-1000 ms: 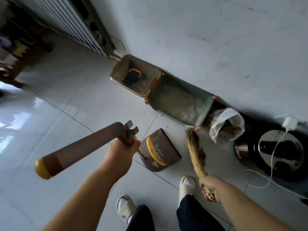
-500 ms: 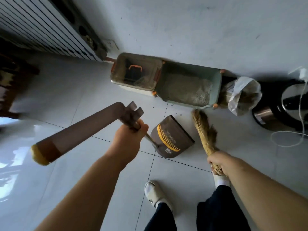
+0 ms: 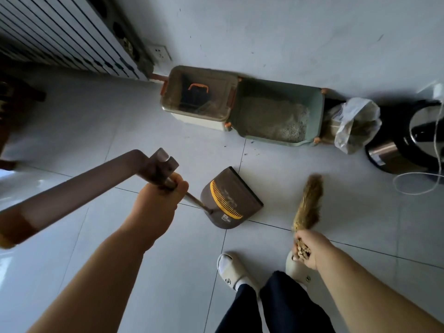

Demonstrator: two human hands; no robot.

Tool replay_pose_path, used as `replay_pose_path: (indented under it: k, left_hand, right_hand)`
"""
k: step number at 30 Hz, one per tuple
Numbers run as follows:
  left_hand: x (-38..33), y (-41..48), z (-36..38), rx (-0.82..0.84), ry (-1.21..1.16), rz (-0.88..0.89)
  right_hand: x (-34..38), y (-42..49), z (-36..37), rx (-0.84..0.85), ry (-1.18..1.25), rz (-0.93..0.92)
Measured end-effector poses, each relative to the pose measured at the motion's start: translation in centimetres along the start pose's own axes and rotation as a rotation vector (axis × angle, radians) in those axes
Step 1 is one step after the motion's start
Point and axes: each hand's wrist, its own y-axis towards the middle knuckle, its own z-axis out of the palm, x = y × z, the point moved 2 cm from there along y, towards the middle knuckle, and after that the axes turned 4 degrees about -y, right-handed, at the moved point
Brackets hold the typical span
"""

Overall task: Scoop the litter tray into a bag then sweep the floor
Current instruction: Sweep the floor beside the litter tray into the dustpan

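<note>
My left hand (image 3: 156, 207) stays clamped on the handle of the dustpan (image 3: 230, 200). My right hand (image 3: 310, 248) is fisted round the broom (image 3: 308, 205), now pulled back from the litter tray (image 3: 276, 114) at the wall. Sweeping's underway, I'd say; specks (image 3: 249, 141) lie before it.

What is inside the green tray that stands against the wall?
Grey litter covers the bottom of the green tray. Anything buried under the litter cannot be seen, and the tray's near wall hides the strip of litter right behind it.

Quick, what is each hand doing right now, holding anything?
Left hand: grips the long handle of the dustpan.
Right hand: grips the straw broom by its bound end.
</note>
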Motion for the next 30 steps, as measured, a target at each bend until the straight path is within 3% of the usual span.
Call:
replay_pose_path:
  k: [11,19,30]
  left_hand:
    - [1.6,1.1,-4.3,-0.022,0.000,-0.059]
    - [2.4,3.3,-6.6,-0.041,0.021,-0.009]
    - [2.9,5.9,-8.9,-0.071,-0.046,0.029]
  right_hand:
    - [2.1,-3.0,6.5,0.166,-0.104,-0.028]
    - [7.0,-3.1,8.4,0.068,-0.162,-0.114]
    - [12.8,-1.4,17.8,0.025,-0.668,-0.176]
